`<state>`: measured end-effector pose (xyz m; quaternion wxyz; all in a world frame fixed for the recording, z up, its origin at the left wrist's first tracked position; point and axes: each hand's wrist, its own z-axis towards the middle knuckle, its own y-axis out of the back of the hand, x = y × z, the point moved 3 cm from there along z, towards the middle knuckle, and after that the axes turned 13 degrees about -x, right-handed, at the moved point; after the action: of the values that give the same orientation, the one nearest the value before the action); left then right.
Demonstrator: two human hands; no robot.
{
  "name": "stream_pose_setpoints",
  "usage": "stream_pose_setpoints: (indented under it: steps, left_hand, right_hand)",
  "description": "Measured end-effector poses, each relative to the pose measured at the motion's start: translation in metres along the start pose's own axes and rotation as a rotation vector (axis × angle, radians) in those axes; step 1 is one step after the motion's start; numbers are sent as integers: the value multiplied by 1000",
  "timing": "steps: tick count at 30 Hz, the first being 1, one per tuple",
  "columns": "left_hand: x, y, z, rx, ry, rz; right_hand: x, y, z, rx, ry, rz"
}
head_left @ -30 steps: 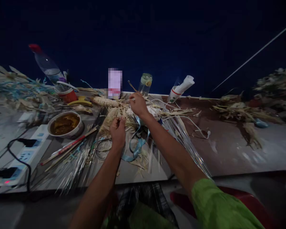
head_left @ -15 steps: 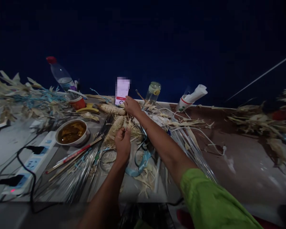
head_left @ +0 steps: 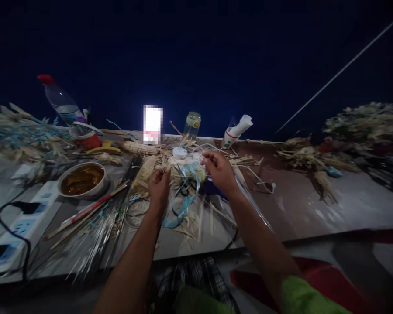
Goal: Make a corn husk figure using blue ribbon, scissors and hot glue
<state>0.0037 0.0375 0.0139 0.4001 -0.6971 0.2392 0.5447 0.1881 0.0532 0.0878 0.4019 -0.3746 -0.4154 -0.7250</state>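
My left hand pinches a small bunch of dry corn husk strips above a heap of husk on the table. My right hand hovers just to the right of it, fingers curled loosely; I cannot tell whether it holds a thin strip. A light blue ribbon loops between the two hands and trails down toward me. A corn cob lies behind the heap, in front of a lit phone screen.
A bowl of brown liquid sits at left, with long sticks and shiny strips beside it. A power strip lies at far left. A plastic bottle, a jar and a paper cup stand behind. Husk piles lie right.
My right hand has drawn back from the far side near the phone to beside my left hand. The phone screen now glows brighter. The view has shifted a little.
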Motion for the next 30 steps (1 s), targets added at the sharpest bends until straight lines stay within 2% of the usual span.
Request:
stream_pose_setpoints:
  steps: [3, 6, 9, 12, 15, 19, 21, 24, 27, 30]
  left_hand:
    - [1, -1, 0, 30, -53, 34]
    - [4, -1, 0, 34, -35, 21]
    - [5, -2, -1, 16, 8, -6]
    - [5, -3, -2, 53, 19, 6]
    - [6, -4, 0, 91, 22, 6]
    - [6, -2, 5, 102, -22, 57]
    - [6, -1, 7, 88, -42, 100]
    - [5, 1, 8, 56, -63, 108]
    - [3, 2, 8, 11, -62, 72]
    - [1, 2, 6, -21, -34, 81]
  right_hand:
    - [-7, 38, -47, -50, -119, -20]
    - [-25, 61, -77, -115, -146, -168]
    - [-42, 74, -87, -135, -105, -349]
    - [-45, 79, -83, -139, -69, -424]
    - [-34, 63, -74, -33, -56, -343]
    - [-16, 15, -59, 95, 73, -365]
    - [-11, -13, -54, 189, 170, -397]
    - [-7, -46, -50, 367, 394, -492]
    - [-6, -59, -52, 504, 519, -605]
    - [-3, -53, -58, 605, 586, -678]
